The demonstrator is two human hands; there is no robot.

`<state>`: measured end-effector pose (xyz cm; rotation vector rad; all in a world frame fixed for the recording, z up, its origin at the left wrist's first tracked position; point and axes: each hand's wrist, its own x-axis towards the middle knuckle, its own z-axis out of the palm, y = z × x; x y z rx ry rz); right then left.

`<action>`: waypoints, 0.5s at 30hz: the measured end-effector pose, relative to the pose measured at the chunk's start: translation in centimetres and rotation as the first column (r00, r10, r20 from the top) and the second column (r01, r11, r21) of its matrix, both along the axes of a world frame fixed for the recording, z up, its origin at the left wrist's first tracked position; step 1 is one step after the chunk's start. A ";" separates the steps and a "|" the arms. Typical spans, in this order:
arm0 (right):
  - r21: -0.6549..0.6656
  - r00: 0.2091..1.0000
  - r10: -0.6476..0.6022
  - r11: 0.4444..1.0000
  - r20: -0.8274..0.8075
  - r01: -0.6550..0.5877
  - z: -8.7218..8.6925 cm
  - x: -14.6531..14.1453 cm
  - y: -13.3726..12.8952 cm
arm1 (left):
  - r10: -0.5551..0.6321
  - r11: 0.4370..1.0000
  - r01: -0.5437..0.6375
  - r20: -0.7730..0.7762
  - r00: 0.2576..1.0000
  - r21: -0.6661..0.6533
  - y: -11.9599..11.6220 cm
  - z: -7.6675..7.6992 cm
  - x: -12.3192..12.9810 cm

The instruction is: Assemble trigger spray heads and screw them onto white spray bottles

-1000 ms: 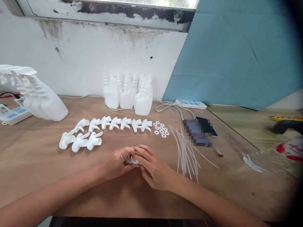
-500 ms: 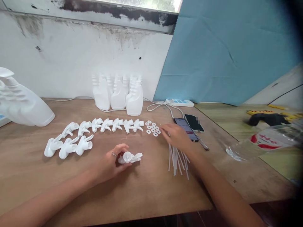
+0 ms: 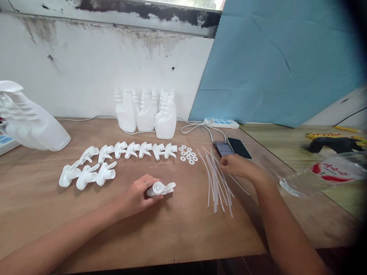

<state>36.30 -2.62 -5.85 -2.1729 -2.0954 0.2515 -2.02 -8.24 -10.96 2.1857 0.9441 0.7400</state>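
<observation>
My left hand, with a ring on one finger, grips a white trigger spray head just above the table, its round opening facing up and its lever pointing right. My right hand is closed in a pinch at a thin plastic tube, whose lower end slants out to the right beneath the hand. Below and left of those fingers, several more translucent tubes lie in a loose bundle. Small white ring washers are clustered between the bundle and a row of trigger spray heads.
More spray heads lie at left. White bottles stand by the wall; others lean at far left. Two phones, a power strip and cables are behind my right hand. A clear plastic bottle lies right.
My right hand has moved right and slightly down from beside the washers, uncovering the tubes' upper ends and covering part of a phone. My left hand still holds the spray head; the view shifted slightly.
</observation>
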 end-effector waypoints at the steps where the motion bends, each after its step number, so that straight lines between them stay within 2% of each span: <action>1: 0.028 0.997 0.023 0.999 -0.076 -0.021 0.6 -0.5 -0.1 | -0.005 1.000 0.005 -0.001 1.000 -0.006 0.0 0.0 0.0; 2: 0.072 0.975 0.067 0.996 -0.213 -0.052 1.2 -1.2 -0.2 | -0.008 1.000 0.008 0.001 1.000 -0.009 0.0 0.0 0.0; 3: 0.134 0.910 0.134 0.987 -0.393 -0.088 1.9 -2.1 -0.5 | -0.013 1.000 0.013 0.003 1.000 -0.009 0.1 0.0 0.0; 4: 0.210 0.764 0.221 0.971 -0.606 -0.114 2.5 -3.4 -0.9 | -0.018 1.000 0.018 0.004 1.000 -0.008 0.1 -0.1 0.0; 5: 0.249 0.572 0.287 0.958 -0.768 -0.146 3.1 -4.9 -1.3 | -0.021 1.000 0.021 0.006 1.000 -0.006 0.1 -0.1 0.0; 7: 0.276 0.239 0.320 0.940 -0.917 -0.199 3.8 -8.5 -2.2 | -0.026 1.000 0.026 0.009 1.000 0.002 0.1 -0.1 0.0; 8: 0.270 0.109 0.298 0.938 -0.948 -0.216 3.9 -10.4 -2.6 | -0.029 1.000 0.029 0.009 1.000 0.006 0.1 -0.1 0.0; 9: 0.233 0.026 0.247 0.938 -0.969 -0.256 3.8 -12.2 -2.9 | -0.029 1.000 0.029 0.009 1.000 0.012 0.1 -0.1 0.0; 12: 0.144 -0.131 0.101 0.911 -0.986 -0.387 3.0 -17.2 -3.2 | -0.024 0.999 0.023 0.011 1.000 0.023 0.0 -0.1 0.0; 15: 0.161 -0.279 0.035 0.882 -0.960 -0.443 2.0 -20.6 -3.0 | 0.004 1.000 -0.004 0.006 1.000 0.010 0.0 -0.3 0.0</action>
